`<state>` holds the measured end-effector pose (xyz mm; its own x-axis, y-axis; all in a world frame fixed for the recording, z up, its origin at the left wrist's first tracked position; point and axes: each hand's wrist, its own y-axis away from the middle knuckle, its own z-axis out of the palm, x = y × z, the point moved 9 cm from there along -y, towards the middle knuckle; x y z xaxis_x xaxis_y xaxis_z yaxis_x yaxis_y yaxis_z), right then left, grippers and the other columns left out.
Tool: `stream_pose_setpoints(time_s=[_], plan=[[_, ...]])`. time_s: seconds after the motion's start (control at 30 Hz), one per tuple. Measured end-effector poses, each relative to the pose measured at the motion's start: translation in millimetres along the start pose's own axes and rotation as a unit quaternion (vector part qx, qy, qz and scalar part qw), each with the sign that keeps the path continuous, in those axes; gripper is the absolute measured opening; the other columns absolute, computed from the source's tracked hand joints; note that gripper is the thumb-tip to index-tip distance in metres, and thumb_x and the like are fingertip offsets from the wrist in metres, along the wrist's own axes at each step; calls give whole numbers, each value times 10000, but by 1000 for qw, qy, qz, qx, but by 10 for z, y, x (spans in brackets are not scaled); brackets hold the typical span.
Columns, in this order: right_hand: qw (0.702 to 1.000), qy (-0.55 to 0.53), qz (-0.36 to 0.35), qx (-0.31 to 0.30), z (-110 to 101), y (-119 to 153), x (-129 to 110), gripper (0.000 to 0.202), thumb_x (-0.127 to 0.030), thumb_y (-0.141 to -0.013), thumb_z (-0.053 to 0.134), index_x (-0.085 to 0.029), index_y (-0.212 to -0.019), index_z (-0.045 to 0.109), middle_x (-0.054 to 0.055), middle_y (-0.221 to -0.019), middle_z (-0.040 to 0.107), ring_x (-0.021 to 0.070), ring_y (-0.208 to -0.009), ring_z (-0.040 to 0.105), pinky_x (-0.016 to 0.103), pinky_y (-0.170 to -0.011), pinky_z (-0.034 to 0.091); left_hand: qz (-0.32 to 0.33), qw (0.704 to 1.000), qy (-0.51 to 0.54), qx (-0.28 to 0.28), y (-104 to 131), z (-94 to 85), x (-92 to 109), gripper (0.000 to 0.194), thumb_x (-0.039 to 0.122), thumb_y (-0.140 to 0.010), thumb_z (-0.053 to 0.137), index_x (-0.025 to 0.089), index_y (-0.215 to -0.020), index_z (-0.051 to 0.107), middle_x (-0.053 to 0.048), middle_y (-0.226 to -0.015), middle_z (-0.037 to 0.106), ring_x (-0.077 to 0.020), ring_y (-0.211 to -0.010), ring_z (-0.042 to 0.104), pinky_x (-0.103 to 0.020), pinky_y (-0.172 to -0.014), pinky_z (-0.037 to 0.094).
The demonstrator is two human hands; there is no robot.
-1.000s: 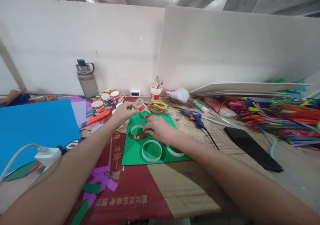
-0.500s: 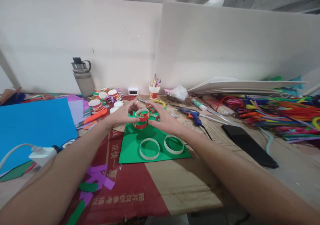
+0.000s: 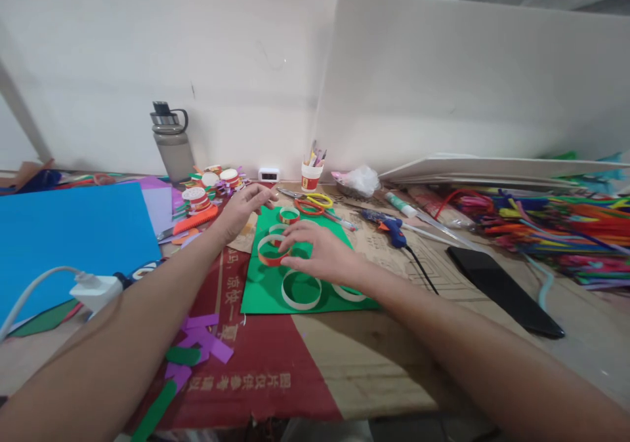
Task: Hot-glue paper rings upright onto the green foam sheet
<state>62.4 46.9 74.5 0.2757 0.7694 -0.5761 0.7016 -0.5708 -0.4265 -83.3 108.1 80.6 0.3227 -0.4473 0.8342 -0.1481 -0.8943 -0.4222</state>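
My left hand (image 3: pixel 246 210) hovers over the back left corner of a green sheet (image 3: pixel 256 291), fingers stretched and holding nothing. Above the sheet's middle is my right hand (image 3: pixel 317 252), its thumb and fingers apart. Its fingertips are by the right edge of a red-and-white paper ring (image 3: pixel 271 260); whether they touch it I cannot tell. A smaller red ring (image 3: pixel 289 216) stands at the back of the sheet, and another ring is partly hidden behind my right fingers. Nearer me lie a white ring (image 3: pixel 301 303) and a second white ring (image 3: pixel 349 295), partly covered by my right wrist.
Behind the sheet are scissors (image 3: pixel 315 202) and a cup of pens (image 3: pixel 312 178). A glue gun (image 3: pixel 388 227) and a black phone (image 3: pixel 502 289) lie to the right. At left are an orange cutter (image 3: pixel 195 220), a bottle (image 3: pixel 173 147) and a blue sheet (image 3: pixel 73 245).
Both hands have come off the small red rings they held together. My left hand has drawn back to the left; the rings now sit apart on the green sheet. The view has shifted slightly.
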Motion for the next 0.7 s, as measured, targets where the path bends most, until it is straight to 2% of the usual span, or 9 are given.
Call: stream_pose_setpoints(time_s=[0.17, 0.33, 0.47, 0.53, 0.7], plan=[[997, 33, 13, -74, 266, 81, -162, 123, -323, -812, 758, -226, -880, 728, 58, -1142, 688, 237, -1133, 593, 454, -1008, 360, 6, 999, -26, -19, 23, 81, 54, 458, 594, -838, 581, 151, -918, 662, -72, -928, 693, -192, -865, 633, -294, -726, 461], [990, 100, 12, -97, 390, 131, -192, 153, -369, -806, 762, -224, -839, 725, 49, -1115, 704, 268, -1122, 563, 500, -1007, 277, -3, 1000, -26, -17, 37, 101, 51, 441, 578, -830, 596, 148, -907, 658, -71, -906, 696, -189, -856, 627, -296, -740, 465], [983, 129, 4, -130, 440, 158, -195, 195, -404, -795, 766, -227, -867, 728, 56, -1123, 701, 295, -1145, 533, 487, -966, 296, 2, 999, -39, -29, 44, 123, 48, 432, 574, -837, 589, 150, -889, 657, -69, -918, 700, -184, -851, 616, -295, -747, 462], [982, 118, 9, -144, 430, 160, -197, 263, -442, -786, 770, -236, -942, 726, 58, -1096, 704, 292, -1131, 539, 466, -946, 320, 2, 999, -43, -32, 45, 130, 45, 430, 571, -842, 584, 149, -887, 656, -69, -924, 697, -184, -855, 614, -296, -752, 461], [985, 97, 64, -127, 312, 134, -125, 418, -505, -828, 709, -254, -1159, 658, 62, -1090, 694, 281, -1096, 574, 451, -932, 351, 4, 998, -54, -32, 50, 149, 41, 438, 584, -843, 578, 155, -867, 663, -69, -911, 690, -188, -844, 615, -294, -736, 464]])
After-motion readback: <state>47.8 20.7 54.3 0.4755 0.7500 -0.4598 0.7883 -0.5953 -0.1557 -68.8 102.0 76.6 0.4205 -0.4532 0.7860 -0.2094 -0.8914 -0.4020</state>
